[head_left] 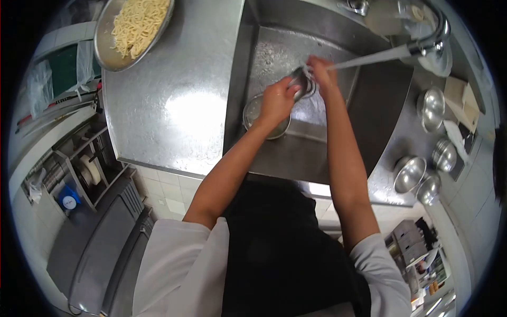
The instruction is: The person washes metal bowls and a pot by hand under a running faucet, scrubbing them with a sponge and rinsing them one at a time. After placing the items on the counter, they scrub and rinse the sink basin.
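Over the sink (317, 129), my left hand (277, 101) grips a small metal bowl (300, 84), tilted, its fingers wrapped round the side. My right hand (323, 74) is at the bowl's far edge with its fingers curled in. Whether it pinches the rim or something small is hidden. A stream of water (369, 57) runs from the tap (425, 46) onto the right hand and bowl. Below my left wrist, a round metal bowl (253, 110) with liquid in it stands on the sink floor, partly covered by the arm.
A large metal bowl (103, 50) of noodles (138, 26) stands on the steel counter (163, 100) at the left. Right of the sink are several metal bowls (409, 174) and a cardboard box (460, 100). The sink's front edge runs close to my apron.
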A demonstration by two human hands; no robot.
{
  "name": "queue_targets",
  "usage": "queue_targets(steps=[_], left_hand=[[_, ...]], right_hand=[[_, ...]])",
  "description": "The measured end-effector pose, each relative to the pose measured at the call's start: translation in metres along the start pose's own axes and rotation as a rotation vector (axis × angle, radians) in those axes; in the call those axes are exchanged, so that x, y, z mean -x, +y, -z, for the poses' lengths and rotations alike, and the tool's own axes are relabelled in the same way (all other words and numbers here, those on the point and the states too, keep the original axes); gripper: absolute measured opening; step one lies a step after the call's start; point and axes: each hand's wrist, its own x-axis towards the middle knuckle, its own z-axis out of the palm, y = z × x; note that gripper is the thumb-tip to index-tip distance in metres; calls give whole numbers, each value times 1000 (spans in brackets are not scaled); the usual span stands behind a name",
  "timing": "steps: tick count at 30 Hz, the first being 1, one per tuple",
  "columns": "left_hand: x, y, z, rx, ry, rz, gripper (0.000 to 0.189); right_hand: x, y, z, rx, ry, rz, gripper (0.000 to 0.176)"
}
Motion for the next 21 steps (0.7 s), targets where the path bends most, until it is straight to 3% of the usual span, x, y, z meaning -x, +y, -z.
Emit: queue_targets(steps=[1, 2, 4, 6, 7, 9, 11, 13, 14, 16, 19, 21], left_hand=[[-20, 8, -4, -27, 73, -122, 23], [-37, 11, -10, -23, 107, -122, 23], [-58, 9, -23, -175, -234, -254, 32], [-70, 3, -32, -232, -317, -224, 37], [-71, -1, -39, -294, -425, -198, 43], [-79, -20, -60, -274, 204, -222, 38], [-100, -33, -54, -234, 276, -183, 48], [-126, -43, -49, -179, 114, -156, 43], [-134, -37, -41, -171, 103, -135, 43], [-155, -15, -17, -372, -271, -394, 32], [-164, 1, -24, -371, -189, -554, 26], [-160, 6, -34, -363, -197, -452, 31]], right_hand=[[7, -3, 1, 250, 11, 22, 45], [7, -4, 3, 265, -13, 42, 45], [6, 2, 18, -279, -63, -330, 51], [-11, 13, 26, -331, -59, -318, 48], [-28, 25, 28, -201, 1, -214, 46], [-19, 17, 19, -73, 91, -67, 45], [-8, 5, 10, 269, 154, -27, 45], [-27, 14, 19, 946, 70, 637, 43], [-18, 3, 16, 957, 58, 616, 43], [-5, -34, -5, 1386, 7, 471, 35], [-20, -40, 20, 1140, 84, 581, 30], [-26, -26, 32, 1065, 196, 586, 28]])
